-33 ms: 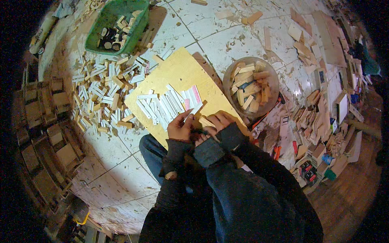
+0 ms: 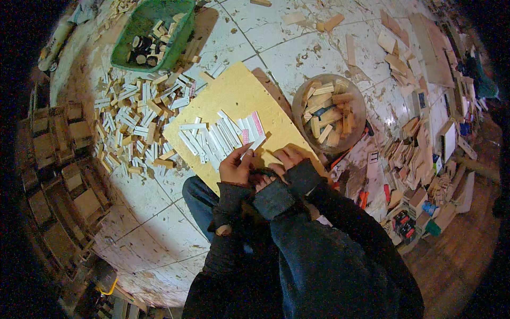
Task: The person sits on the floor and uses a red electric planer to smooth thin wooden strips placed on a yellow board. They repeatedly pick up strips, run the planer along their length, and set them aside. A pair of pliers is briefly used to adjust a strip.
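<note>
My left hand [image 2: 236, 167] has its thumb and fingers pinched on a white strip [image 2: 258, 142] over the yellow board [image 2: 239, 85]. Several more white strips [image 2: 224, 135] lie side by side on that board, some with red print. To the right, my right hand [image 2: 288, 158] is curled at the board's near edge; what its fingers hold, if anything, is hidden. A dark cuff [image 2: 274, 199] comes in between my hands, with fingers or toes at its end; I cannot tell which. Something dark below my palms is too shaded to name.
A round tub [image 2: 356, 127] of wooden blocks stands right of the board. Left of it lies a heap of blocks and white strips [image 2: 141, 125]. A green basket [image 2: 121, 50] holds round, dark-sided pieces and blocks. Wood scraps [image 2: 406, 154] and a red-handled tool [image 2: 363, 200] lie at right.
A pale wooden block that showed beside my right hand's fingers is out of sight now. That hand's fingers have shifted slightly; my left hand looks unmoved.
</note>
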Motion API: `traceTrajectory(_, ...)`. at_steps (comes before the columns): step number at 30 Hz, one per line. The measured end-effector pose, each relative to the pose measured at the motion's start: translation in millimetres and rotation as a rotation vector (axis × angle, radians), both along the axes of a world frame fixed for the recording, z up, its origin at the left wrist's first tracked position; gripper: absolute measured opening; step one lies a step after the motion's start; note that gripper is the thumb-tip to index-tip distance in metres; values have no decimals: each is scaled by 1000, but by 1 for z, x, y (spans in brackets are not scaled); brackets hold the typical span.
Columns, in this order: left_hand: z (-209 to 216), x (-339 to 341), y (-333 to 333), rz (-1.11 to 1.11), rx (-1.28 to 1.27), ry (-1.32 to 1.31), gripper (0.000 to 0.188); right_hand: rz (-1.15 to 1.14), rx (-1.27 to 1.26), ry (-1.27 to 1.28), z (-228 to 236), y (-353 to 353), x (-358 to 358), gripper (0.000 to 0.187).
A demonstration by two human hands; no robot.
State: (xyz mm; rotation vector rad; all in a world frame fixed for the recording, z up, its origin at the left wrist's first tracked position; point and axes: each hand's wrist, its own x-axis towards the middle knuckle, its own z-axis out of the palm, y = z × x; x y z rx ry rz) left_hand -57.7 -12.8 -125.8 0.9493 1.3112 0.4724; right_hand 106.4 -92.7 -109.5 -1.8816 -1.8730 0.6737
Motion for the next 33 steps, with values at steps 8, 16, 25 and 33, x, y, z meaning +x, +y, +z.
traceTrajectory(8,2,12,0,-36,38,-172,22,-328,-34,182,-15,-5,22,20)
traceTrajectory(16,-2,17,-3,-153,25,-94,22,-279,-23,140,-10,-6,24,27)
traceTrajectory(25,5,32,-6,-187,1,-160,18,-397,-38,-3,-9,-23,44,44)
traceTrajectory(33,-35,26,-12,-273,-105,-191,17,-885,-468,483,17,-190,68,46)
